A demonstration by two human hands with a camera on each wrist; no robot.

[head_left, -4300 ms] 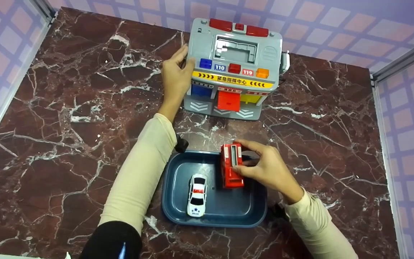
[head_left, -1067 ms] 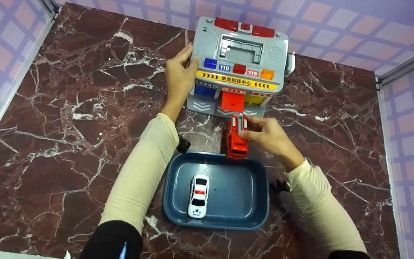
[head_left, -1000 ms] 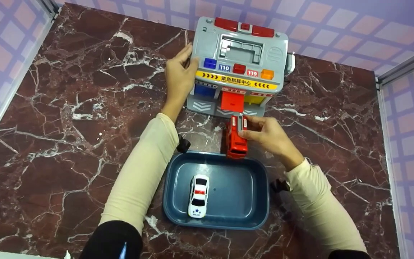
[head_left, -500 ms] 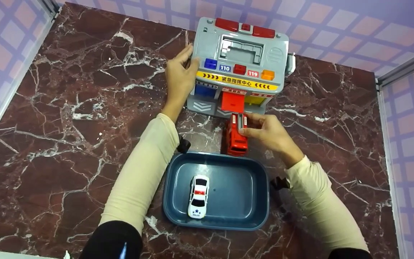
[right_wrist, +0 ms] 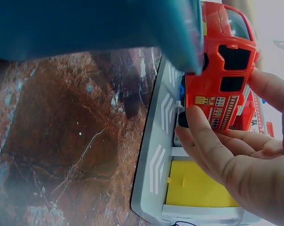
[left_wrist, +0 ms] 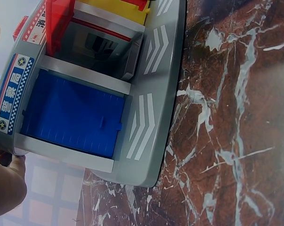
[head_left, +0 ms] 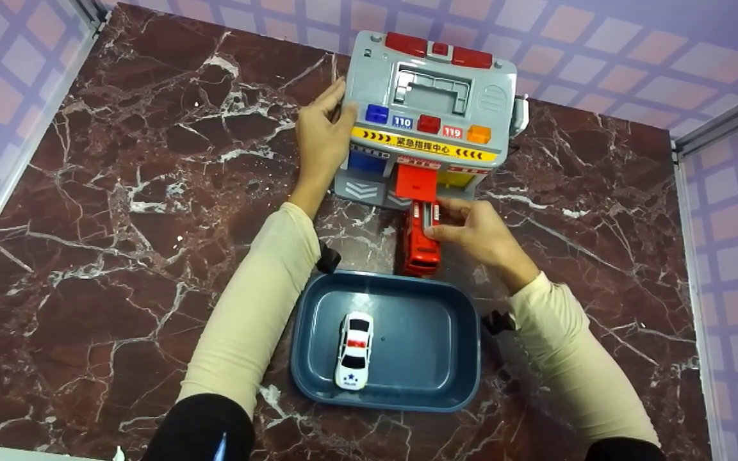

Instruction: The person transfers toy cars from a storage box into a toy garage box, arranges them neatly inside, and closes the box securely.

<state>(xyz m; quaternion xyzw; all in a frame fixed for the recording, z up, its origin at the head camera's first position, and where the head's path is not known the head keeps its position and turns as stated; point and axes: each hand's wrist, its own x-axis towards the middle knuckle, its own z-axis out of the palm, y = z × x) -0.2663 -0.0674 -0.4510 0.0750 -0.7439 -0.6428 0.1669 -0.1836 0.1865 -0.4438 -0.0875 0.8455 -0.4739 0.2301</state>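
Observation:
My right hand pinches a red toy fire truck between thumb and fingers, its far end overlapped by the raised red door of a grey toy emergency station. In the right wrist view, the fingers grip the fire truck by its sides above the station's grey ramp. In the left wrist view, the middle bay stands open beside the lowered blue door. My left hand holds the station's left side, thumb at the front corner; its fingertips are partly hidden.
A dark blue tray lies just in front of the station, with a white toy police car in it. The lowered yellow door is at the station's right. Purple checked panels wall in the marbled tabletop.
From above the tray, the fire truck has moved forward in my right hand to the middle door, edging slightly further in the last second. The left hand keeps its hold on the station.

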